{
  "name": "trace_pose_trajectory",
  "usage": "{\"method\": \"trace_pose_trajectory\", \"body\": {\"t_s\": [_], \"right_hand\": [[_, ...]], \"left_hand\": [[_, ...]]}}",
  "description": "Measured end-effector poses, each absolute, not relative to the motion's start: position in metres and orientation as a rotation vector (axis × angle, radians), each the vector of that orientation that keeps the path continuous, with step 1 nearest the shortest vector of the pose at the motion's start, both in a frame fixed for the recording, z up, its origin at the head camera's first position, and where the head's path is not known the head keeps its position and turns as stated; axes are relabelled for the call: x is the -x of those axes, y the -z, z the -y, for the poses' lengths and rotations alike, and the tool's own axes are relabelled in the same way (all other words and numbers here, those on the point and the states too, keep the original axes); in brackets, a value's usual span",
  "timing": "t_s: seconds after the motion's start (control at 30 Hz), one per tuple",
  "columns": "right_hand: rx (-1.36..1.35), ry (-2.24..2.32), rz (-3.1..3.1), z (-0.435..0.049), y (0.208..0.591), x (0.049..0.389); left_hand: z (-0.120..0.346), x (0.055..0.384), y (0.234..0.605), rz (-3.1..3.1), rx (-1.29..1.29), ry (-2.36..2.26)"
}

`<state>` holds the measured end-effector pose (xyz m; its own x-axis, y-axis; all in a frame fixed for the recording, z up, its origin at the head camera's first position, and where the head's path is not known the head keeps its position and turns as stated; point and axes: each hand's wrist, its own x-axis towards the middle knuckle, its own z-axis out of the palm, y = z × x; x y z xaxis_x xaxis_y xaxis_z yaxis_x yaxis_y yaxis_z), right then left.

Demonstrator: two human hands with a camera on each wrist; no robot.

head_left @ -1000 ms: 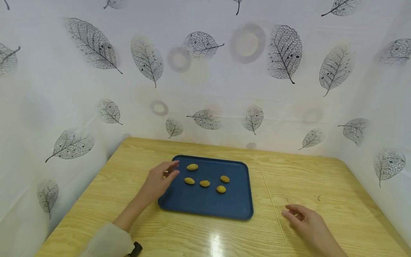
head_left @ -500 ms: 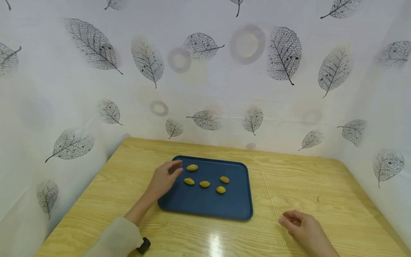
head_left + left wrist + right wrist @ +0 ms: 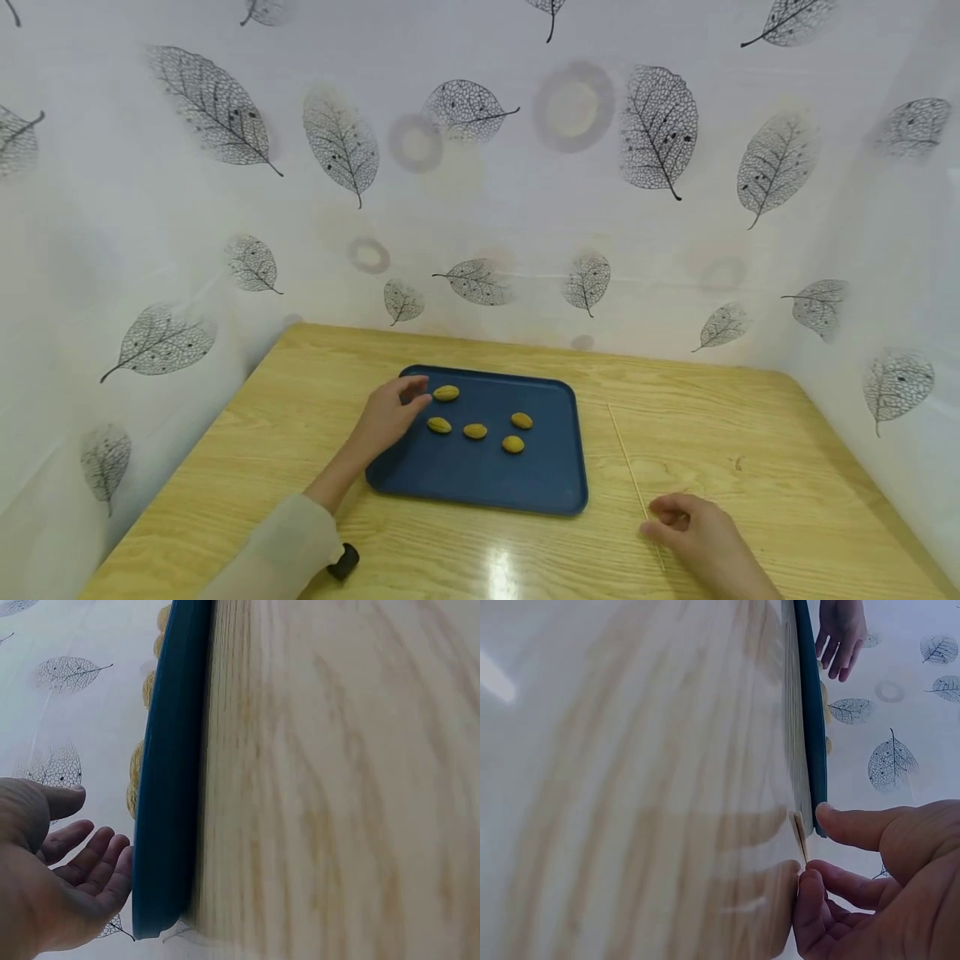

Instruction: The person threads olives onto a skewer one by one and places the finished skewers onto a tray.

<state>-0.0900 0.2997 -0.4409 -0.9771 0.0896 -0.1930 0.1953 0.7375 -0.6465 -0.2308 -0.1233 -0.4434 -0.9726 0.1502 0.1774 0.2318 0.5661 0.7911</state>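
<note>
A thin wooden stick lies on the table to the right of a blue tray. My right hand is over the stick's near end. In the right wrist view, the stick runs up to the index fingertip; whether they touch I cannot tell. The thumb stands apart from that finger. Several yellow-brown, ridged oval pieces, perhaps preserved fruits, rest on the tray, one of them an oval piece near its far left. Beside that piece my left hand hovers over the tray's left edge, fingers loosely bent, holding nothing.
The wood-grain table carries the tray near its middle. A white leaf-print cloth closes off the back and both sides. A black band sits at the left sleeve cuff.
My right hand has moved left and slightly down, onto the stick's near end. The left hand has shifted a little right, closer to the far-left oval piece. The pieces stay in place.
</note>
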Motion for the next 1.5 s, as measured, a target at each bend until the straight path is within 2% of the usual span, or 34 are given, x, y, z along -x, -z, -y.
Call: {"method": "trace_pose_trajectory", "body": {"t_s": [1.0,1.5], "right_hand": [[-0.153,0.916,-2.833,-0.305,0.438,0.093],[-0.144,0.824,-2.87,-0.305,0.437,0.095]], "left_hand": [[0.113,0.26,0.451,2.882,0.321,1.224],[0.108,0.262,0.451,2.946,0.313,1.112]]}}
